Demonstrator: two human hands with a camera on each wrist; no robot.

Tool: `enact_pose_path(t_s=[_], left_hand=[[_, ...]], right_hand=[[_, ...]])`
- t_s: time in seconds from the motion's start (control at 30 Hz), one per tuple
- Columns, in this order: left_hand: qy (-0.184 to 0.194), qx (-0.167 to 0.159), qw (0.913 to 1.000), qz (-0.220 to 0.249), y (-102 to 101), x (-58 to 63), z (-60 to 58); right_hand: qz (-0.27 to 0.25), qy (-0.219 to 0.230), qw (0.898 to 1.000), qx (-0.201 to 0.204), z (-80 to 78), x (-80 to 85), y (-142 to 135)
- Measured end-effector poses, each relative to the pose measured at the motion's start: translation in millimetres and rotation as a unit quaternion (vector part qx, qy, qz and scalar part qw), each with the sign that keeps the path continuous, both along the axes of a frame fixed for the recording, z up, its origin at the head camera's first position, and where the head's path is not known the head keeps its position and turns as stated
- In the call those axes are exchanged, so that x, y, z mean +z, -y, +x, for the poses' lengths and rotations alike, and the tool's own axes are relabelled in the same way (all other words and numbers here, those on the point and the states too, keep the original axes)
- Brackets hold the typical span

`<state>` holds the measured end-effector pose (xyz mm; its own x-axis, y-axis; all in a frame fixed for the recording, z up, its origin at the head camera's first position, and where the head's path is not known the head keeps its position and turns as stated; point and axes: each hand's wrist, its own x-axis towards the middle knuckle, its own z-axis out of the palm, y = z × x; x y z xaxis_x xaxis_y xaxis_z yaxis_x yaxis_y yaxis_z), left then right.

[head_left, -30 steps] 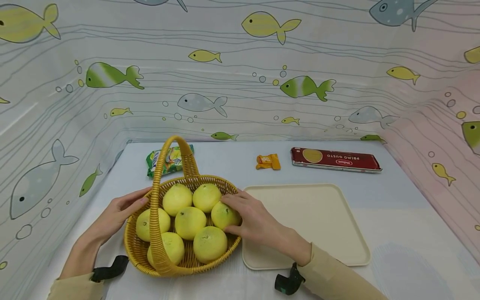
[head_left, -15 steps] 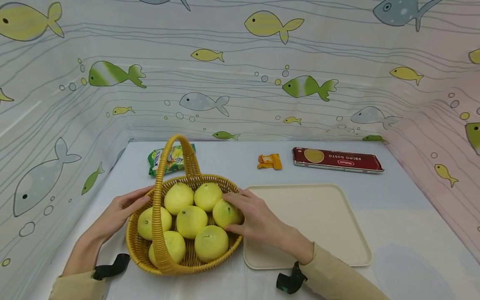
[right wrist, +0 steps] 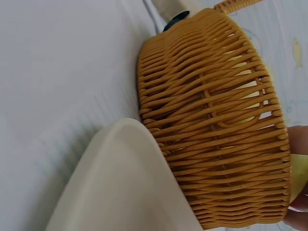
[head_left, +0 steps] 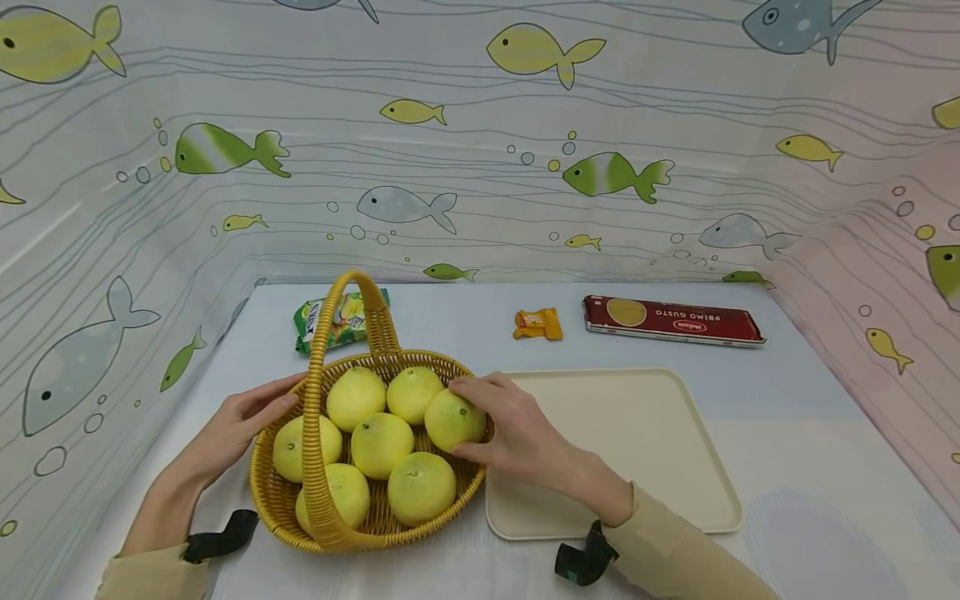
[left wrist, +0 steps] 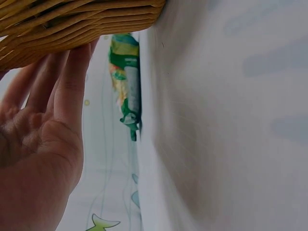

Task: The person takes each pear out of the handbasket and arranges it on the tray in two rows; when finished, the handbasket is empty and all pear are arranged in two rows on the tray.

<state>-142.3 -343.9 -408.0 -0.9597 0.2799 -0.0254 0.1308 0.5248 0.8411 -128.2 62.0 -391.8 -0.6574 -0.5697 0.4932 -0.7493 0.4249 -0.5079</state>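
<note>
A yellow wicker basket with a tall arched handle holds several yellow grapefruit. My right hand grips the grapefruit at the basket's right side, thumb below and fingers over the top. In the right wrist view, that grapefruit shows between the fingertips past the rim, beyond the woven wall. My left hand rests against the basket's left side, its thumb at the rim. In the left wrist view, the left hand's fingers extend straight up against the woven side.
A cream tray lies right of the basket, its corner close to the wicker. Behind stand a green snack packet, a small orange wrapped packet and a long red biscuit pack. A fish-patterned curtain surrounds the table.
My right hand has shifted slightly up and right with the grapefruit, which has turned a little and shows more of its surface. My left hand stays at the basket's left side.
</note>
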Motion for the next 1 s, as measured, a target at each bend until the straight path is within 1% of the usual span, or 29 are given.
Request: enact_pose_path(t_s=[0.13, 0.37, 0.6, 0.83, 1.0], left_hand=[[0.002, 0.001, 1.0, -0.002, -0.2, 0.1, 0.2], [0.001, 0.001, 1.0, -0.003, 0.1, -0.2, -0.1], [-0.012, -0.011, 0.9999, 0.003, 0.6, -0.5, -0.6], [-0.006, -0.009, 0.9999, 0.004, 1.0, -0.5, -0.5], [-0.004, -0.008, 1.0, 0.002, 0.9, -0.7, -0.2]], right_hand=[[-0.023, 0.005, 1.0, 0.004, 0.6, 5.2, -1.8], [-0.048, 0.012, 0.999, 0.01, 0.6, 12.5, -5.3], [-0.067, 0.045, 0.997, 0.013, -0.5, 19.2, -10.9], [-0.08, 0.063, 0.995, 0.014, -1.2, 23.8, -14.3], [-0.086, 0.077, 0.993, 0.003, -0.6, 27.7, -17.9]])
